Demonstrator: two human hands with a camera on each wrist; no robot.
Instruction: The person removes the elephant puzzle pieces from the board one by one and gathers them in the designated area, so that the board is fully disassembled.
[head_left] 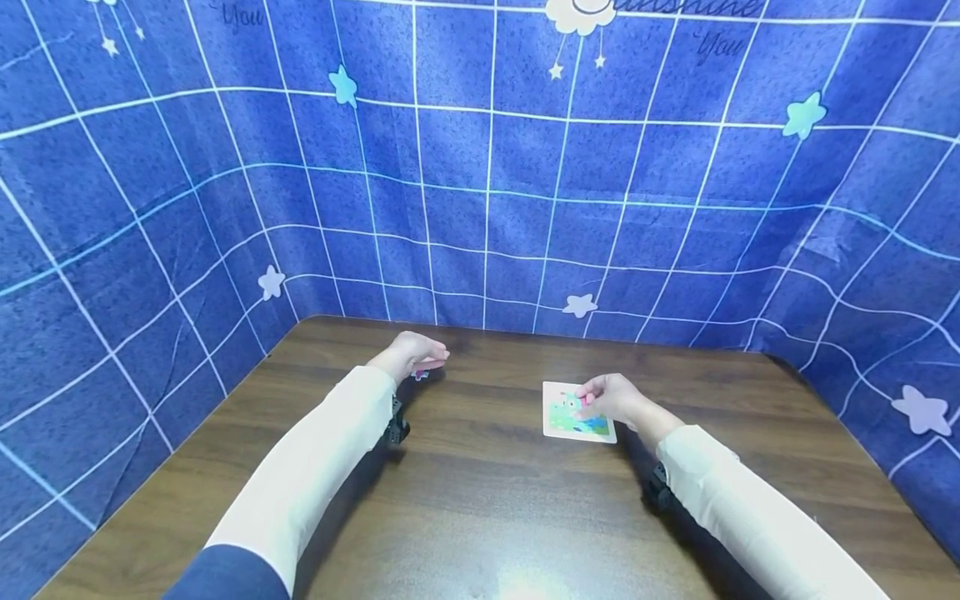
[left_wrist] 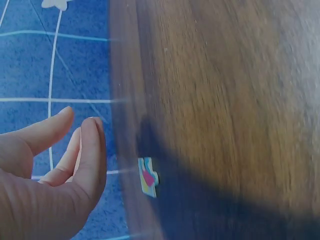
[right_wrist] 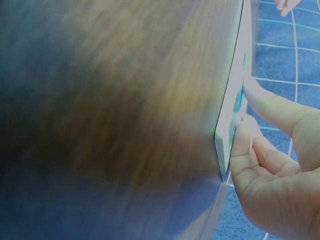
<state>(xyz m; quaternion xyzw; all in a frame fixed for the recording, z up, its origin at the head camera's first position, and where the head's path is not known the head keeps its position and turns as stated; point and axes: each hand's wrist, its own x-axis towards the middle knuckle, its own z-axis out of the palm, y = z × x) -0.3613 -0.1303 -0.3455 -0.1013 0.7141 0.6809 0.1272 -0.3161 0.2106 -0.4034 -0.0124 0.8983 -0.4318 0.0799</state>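
In the head view my left hand (head_left: 415,352) hovers over the far left of the table. It holds nothing; in the left wrist view its thumb and fingertips are apart. Beneath it lies a small puzzle piece (left_wrist: 148,177) with a pink patch, mostly covered by the hand in the head view. My right hand (head_left: 611,397) is at a square puzzle board (head_left: 558,425) with a white border and a green and blue picture. Its thumb and fingertips touch the board's face, spread apart, and hide part of the picture. No loose piece shows plainly between them.
A brown wood-grain table (head_left: 480,467) carries the board and the piece. Blue cloth (head_left: 450,192) with white grid lines and stars hangs behind it and at both sides. A dark wrist device (head_left: 396,425) sits below the left sleeve, another (head_left: 660,489) below the right.
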